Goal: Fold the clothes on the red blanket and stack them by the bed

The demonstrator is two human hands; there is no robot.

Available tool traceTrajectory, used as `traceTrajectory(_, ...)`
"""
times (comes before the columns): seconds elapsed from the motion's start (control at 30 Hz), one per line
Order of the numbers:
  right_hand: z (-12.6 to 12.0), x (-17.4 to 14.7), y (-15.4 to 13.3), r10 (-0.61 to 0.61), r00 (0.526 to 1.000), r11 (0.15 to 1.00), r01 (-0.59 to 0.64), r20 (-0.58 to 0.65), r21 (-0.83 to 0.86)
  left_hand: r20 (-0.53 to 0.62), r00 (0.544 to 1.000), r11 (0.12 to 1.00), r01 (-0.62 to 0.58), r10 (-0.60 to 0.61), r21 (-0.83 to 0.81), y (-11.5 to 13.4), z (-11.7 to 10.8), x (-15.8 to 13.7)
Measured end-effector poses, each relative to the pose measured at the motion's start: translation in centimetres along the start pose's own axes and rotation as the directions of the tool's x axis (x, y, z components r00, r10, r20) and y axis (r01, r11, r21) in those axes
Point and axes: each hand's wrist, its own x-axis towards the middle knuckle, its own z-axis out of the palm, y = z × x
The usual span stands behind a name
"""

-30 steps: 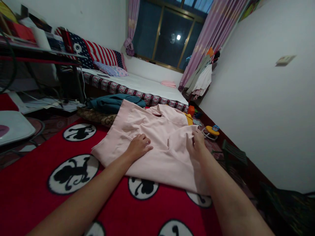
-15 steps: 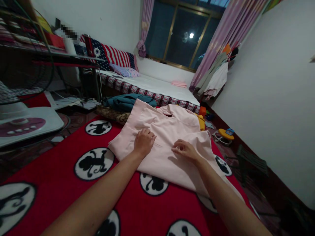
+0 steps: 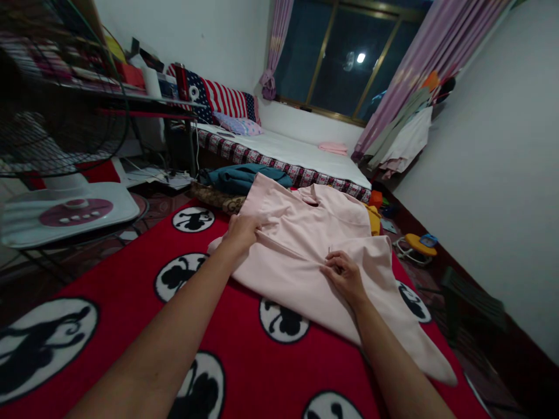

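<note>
A pale pink shirt (image 3: 301, 291) lies spread on a red blanket (image 3: 257, 378) patterned with black figures in white circles. Its neckline faces away from me. My left hand (image 3: 244, 231) is closed on the cloth at the left side, where a crease runs across towards the other hand. Over the shirt's middle right, my right hand (image 3: 344, 272) pinches the fabric between thumb and fingers. One sleeve reaches out to the lower right over the blanket. The undersides of both hands' fingers are partly hidden.
Teal clothing (image 3: 244, 177) and a brown patterned cloth (image 3: 216, 196) lie beyond the shirt on the left. A fan (image 3: 78, 203) stands at the left. Behind is a bed (image 3: 279, 145); a yellow stool (image 3: 420, 244) and a dark green chair (image 3: 471, 297) are at the right.
My left hand has gone from resting on the shirt to gripping its left part, and my right hand now pinches the cloth. A crease has formed between them. The view has shifted left.
</note>
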Motion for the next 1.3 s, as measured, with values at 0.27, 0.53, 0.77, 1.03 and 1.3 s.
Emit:
traceTrajectory(0.27, 0.4, -0.3, 0.9, 0.045, 0.996, 0.895, -0.076, -0.079, -0.440, -0.179, 0.978, 0.957, -0.049, 0.104, 0.287, 4.8, 1.0, -0.9)
traceTrajectory(0.53, 0.6, 0.0, 0.9, 0.178, 0.976, 0.923, -0.211, -0.128, -0.323, 0.352, 0.880, 0.927, -0.366, 0.318, 0.077, 6.8, 5.9, -3.2)
traceTrajectory(0.77, -0.3, -0.1, 2.0, 0.258, 0.863, 0.938, -0.331, -0.434, -0.099, 0.041, 0.993, 0.948, -0.118, 0.111, 0.294, 4.2, 3.1, -2.4)
traceTrajectory(1.03, -1.4, -0.7, 1.5, 0.362, 0.777, 0.722, -0.583, -0.515, -0.372, -0.116, 0.992, 0.933, 0.080, -0.042, 0.352, 2.7, 1.9, -2.5)
traceTrajectory(1.3, -3.4, -1.1, 1.8, 0.318, 0.669, 0.711, -0.637, -0.671, -0.298, -0.284, 0.934, 0.916, 0.296, -0.218, 0.272, 1.8, 1.2, -2.6)
